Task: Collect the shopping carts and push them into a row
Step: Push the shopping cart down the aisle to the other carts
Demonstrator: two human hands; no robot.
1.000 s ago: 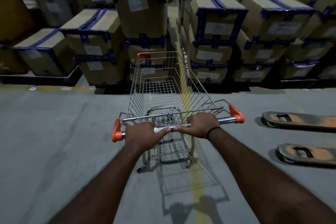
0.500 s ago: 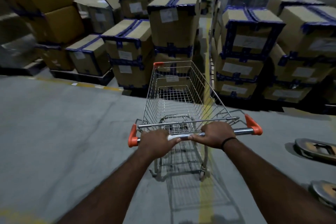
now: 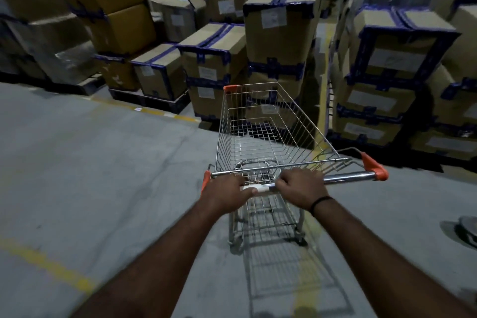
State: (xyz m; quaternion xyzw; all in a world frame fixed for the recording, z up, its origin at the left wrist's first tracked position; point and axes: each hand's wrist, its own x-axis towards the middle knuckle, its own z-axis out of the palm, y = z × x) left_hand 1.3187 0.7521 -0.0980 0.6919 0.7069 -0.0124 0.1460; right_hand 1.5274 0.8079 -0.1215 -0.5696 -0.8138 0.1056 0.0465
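A wire shopping cart (image 3: 271,131) with orange corner caps stands on the grey floor right in front of me, its basket empty. Its chrome handle bar (image 3: 348,177) runs across the near end. My left hand (image 3: 227,192) grips the bar near its left end. My right hand (image 3: 300,187) grips the bar just right of it, a black band on that wrist. The cart's nose points toward stacked boxes. No other cart is in view.
Stacks of cardboard boxes (image 3: 281,31) bound in blue tape stand on pallets across the whole far side, close to the cart's front. A pallet jack fork tip (image 3: 468,231) shows at the right edge. Yellow floor lines (image 3: 46,263) cross open concrete on the left.
The view and the cart have swung left: the boxes slid right, the pallet jack forks have nearly left the frame, and more open floor shows on the left. Both hands kept their grip.
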